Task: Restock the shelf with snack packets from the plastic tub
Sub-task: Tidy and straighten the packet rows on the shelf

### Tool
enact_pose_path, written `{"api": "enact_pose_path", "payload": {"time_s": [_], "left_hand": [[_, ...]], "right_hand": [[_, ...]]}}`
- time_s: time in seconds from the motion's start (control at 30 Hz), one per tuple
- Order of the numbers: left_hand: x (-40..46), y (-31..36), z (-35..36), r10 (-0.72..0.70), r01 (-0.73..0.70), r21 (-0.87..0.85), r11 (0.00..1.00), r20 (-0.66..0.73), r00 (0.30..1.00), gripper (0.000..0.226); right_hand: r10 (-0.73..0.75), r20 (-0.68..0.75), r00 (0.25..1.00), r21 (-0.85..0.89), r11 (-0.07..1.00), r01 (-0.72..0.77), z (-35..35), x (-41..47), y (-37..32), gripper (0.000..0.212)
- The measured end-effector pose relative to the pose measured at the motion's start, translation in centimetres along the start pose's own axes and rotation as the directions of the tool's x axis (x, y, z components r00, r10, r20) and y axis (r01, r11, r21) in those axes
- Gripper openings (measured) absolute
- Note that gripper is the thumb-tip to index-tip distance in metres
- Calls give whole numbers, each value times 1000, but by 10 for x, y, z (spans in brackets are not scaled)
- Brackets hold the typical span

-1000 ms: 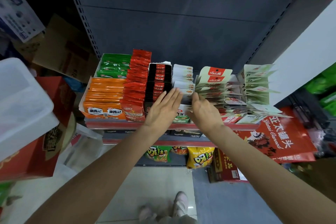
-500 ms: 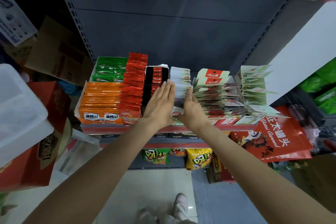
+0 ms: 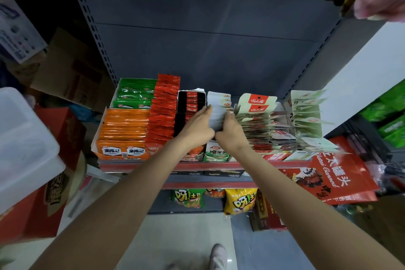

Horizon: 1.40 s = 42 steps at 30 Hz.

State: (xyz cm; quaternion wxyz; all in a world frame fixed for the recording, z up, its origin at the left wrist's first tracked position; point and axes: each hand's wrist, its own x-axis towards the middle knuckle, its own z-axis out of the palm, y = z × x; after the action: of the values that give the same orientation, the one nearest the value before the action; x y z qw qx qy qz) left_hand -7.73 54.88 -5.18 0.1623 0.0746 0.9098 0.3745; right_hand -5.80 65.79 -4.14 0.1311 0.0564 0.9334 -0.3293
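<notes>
Snack packets, white row (image 3: 218, 105), stand on shelf (image 3: 140, 165) between black packets (image 3: 189, 105) and leaning cream packets (image 3: 255, 114). My left hand (image 3: 198, 126) and right hand (image 3: 230, 130) clamp this row from both sides, fingers curled on it. Risk, I judge: squeeze too hard, packets bend or slip forward over red shelf edge; right elbow may push loose cream row. Plastic tub (image 3: 24, 138) sits at left on red carton (image 3: 43, 210). Grey back panel, pale floor below.
</notes>
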Motion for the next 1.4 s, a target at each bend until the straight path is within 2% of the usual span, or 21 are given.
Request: {"api": "enact_pose_path", "payload": {"time_s": [0.13,0.2,0.3,0.4,0.5,0.6,0.73,0.8,0.87,0.93,1.03,1.1,1.17,1.27,1.33,1.4], "left_hand": [[-1,-12,1,-13,15,-209,978,12,1000,80],[2,-12,-6,-3,-5,-201,980,-39,999,79],[11,-8,-18,121,-123,-6,992,-117,986,71],[28,-8,-24,242,-226,258,939,-33,970,53],[37,-13,-19,163,-189,505,842,95,982,53],[35,-16,-15,150,-160,523,837,61,987,54],[25,-9,-13,200,-170,291,942,-77,977,50],[16,0,-9,209,-179,196,964,-148,967,47],[7,11,-2,223,-196,171,965,-157,962,46],[1,24,7,253,-225,184,957,-143,957,45],[-9,44,25,313,-292,198,936,-89,945,43],[-16,55,40,336,-326,251,911,2,942,52],[-23,64,54,314,-315,389,866,68,947,67],[-30,71,66,290,-255,593,764,37,956,85],[-32,74,74,330,-234,661,713,-21,944,77],[-32,79,86,366,-230,694,683,-52,929,60]], "right_hand": [[-44,24,999,-68,997,45,-4,-5,5,74],[-117,-10,993,-186,976,113,-13,-7,3,73],[-190,-41,981,-320,932,168,-28,5,-11,67],[-92,8,996,-396,914,87,-36,27,-27,59],[0,51,999,-446,895,23,-34,37,-41,55],[-11,105,994,-425,903,55,-32,39,-42,45],[-123,39,992,-334,934,128,-36,29,-21,45],[-241,-48,969,-289,932,217,-45,17,-9,49],[-342,-189,921,-278,918,284,-56,5,9,43],[-365,-300,881,-276,918,286,-70,-5,29,35],[-335,-338,880,-281,928,245,-88,-16,65,31],[-332,-304,893,-270,929,253,-97,-23,90,29],[-346,-207,915,-255,922,291,-103,-29,114,30],[-369,-57,928,-200,915,352,-105,-37,139,34],[-391,-70,918,-184,909,374,-102,-38,150,37],[-379,-157,912,-178,919,351,-98,-38,159,33]]}}
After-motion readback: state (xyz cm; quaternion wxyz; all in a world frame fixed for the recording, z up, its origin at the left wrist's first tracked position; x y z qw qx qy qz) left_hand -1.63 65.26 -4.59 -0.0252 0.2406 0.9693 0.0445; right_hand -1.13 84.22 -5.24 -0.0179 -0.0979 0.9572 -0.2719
